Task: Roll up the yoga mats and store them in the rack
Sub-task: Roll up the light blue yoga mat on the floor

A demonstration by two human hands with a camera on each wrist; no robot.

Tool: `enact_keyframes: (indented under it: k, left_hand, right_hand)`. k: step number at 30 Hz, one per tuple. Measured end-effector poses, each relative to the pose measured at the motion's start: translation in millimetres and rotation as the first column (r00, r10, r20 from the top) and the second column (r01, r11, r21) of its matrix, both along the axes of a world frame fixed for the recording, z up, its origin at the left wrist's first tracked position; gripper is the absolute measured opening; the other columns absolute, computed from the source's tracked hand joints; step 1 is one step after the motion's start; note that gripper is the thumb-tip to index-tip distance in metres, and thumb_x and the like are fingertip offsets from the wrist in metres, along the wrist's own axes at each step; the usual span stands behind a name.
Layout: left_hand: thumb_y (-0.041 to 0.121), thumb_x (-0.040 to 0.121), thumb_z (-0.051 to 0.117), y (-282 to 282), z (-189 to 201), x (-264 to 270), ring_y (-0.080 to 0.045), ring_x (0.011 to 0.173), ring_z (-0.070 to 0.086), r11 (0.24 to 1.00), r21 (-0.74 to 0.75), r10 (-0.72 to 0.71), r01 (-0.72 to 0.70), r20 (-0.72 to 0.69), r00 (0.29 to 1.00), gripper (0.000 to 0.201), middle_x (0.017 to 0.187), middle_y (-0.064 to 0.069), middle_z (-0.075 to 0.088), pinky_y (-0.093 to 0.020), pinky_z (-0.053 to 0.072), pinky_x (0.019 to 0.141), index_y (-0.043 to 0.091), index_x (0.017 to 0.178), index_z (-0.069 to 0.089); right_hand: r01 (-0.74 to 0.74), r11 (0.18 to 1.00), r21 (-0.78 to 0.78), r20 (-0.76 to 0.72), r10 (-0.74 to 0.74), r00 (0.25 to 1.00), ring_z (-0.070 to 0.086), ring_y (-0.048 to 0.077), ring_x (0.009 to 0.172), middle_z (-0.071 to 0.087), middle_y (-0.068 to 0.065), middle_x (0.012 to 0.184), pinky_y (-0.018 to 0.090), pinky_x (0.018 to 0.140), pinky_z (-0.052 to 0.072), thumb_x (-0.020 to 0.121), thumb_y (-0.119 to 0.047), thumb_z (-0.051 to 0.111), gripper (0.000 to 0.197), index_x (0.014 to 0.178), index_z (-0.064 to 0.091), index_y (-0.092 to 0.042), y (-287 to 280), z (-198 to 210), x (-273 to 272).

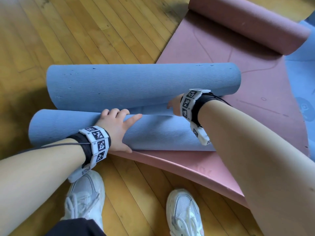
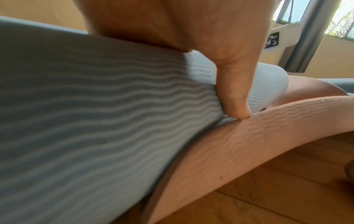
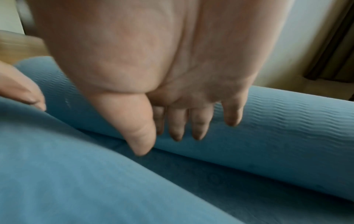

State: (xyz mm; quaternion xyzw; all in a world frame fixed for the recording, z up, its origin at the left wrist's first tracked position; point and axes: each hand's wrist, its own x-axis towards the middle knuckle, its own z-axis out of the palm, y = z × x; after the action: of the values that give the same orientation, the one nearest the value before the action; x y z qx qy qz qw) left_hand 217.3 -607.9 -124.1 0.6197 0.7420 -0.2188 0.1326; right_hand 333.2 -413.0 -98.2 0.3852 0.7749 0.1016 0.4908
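Note:
A blue yoga mat is rolled in from both ends, giving a near roll (image 1: 153, 133) and a thicker far roll (image 1: 141, 82) that lie side by side. My left hand (image 1: 117, 123) lies on the near roll with its fingers curled over the top. Its thumb (image 2: 233, 97) presses the roll's near side (image 2: 95, 121) where it meets the pink mat (image 2: 249, 144). My right hand (image 1: 173, 104) reaches into the valley between the rolls. Its straight fingers (image 3: 182, 124) hang against the far roll (image 3: 287, 136) and hold nothing.
The blue mat lies partly on a pink mat (image 1: 255, 99), which is rolled up at its far end (image 1: 247, 24). Another blue mat (image 1: 305, 82) shows at the right edge. My white shoes (image 1: 85, 196) (image 1: 185, 215) stand on the wooden floor (image 1: 68, 31).

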Motion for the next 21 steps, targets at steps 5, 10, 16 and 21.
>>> enact_keyframes:
  k: [5, 10, 16, 21]
  left_hand:
    - [0.087, 0.057, 0.054, 5, -2, -6, -0.024, 0.131, 0.028, 1.000, 0.012, 0.012, -0.013, 0.079, 0.997, 0.117, 0.149, 0.002, 0.021, -0.041, 0.022, 0.107, 0.045, 0.146, -0.009]
    - [0.082, 0.054, 0.065, 22, 5, -19, -0.025, 0.130, 0.035, 0.996, -0.037, 0.088, -0.082, 0.194, 0.977, 0.123, 0.146, 0.001, 0.032, -0.041, 0.026, 0.108, 0.039, 0.148, -0.003]
    - [0.073, 0.059, 0.070, 22, 10, -27, -0.025, 0.133, 0.032, 0.979, 0.003, 0.193, -0.202, 0.282, 0.940, 0.107, 0.145, 0.000, 0.031, -0.040, 0.027, 0.108, 0.033, 0.145, 0.020]
    - [0.071, 0.066, 0.066, 20, 8, -28, -0.023, 0.135, 0.024, 0.964, 0.078, 0.224, -0.252, 0.267, 0.937, 0.103, 0.144, 0.000, 0.027, -0.038, 0.020, 0.110, 0.035, 0.149, 0.017]
  right_hand:
    - [-0.214, 0.977, -0.023, -0.313, 0.196, 0.929, -0.012, 0.028, 0.147, -0.017, -0.005, 0.159, 0.066, 0.112, 0.002, 0.093, -0.035, 0.050, 0.085, 0.151, -0.011, -0.029, 32, 4, 15]
    - [0.047, 0.998, 0.031, -0.579, -0.021, 0.815, -0.017, 0.033, 0.145, -0.021, 0.003, 0.158, 0.061, 0.113, 0.001, 0.094, -0.045, 0.049, 0.073, 0.152, 0.008, -0.031, 50, 43, 18]
    - [-0.029, 0.987, -0.160, -0.623, -0.078, 0.778, 0.010, 0.027, 0.147, 0.006, 0.005, 0.161, 0.042, 0.118, 0.016, 0.095, -0.051, 0.046, 0.058, 0.147, 0.034, -0.027, 24, 37, 56]
    - [-0.022, 0.973, -0.229, -0.567, -0.115, 0.816, 0.012, 0.022, 0.146, 0.007, -0.001, 0.160, 0.043, 0.119, 0.010, 0.088, -0.065, 0.043, 0.077, 0.152, 0.014, -0.033, -9, 18, 91]
